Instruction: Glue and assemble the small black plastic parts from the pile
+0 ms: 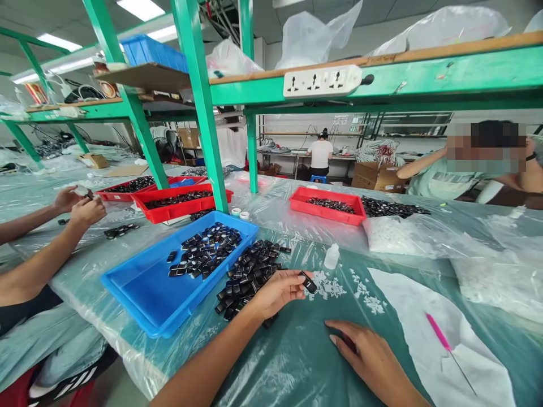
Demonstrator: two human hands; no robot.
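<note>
Head view: left hand pinches a small black part between its fingers, just beside a pile of black parts on the plastic-covered counter. Right hand lies flat nearby, fingers loosely outstretched.

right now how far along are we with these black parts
Likely done: a batch in the blue tray. In hand: the left hand pinches one black part; the right hand rests on the table. Likely left: the loose pile beside the tray.
</note>
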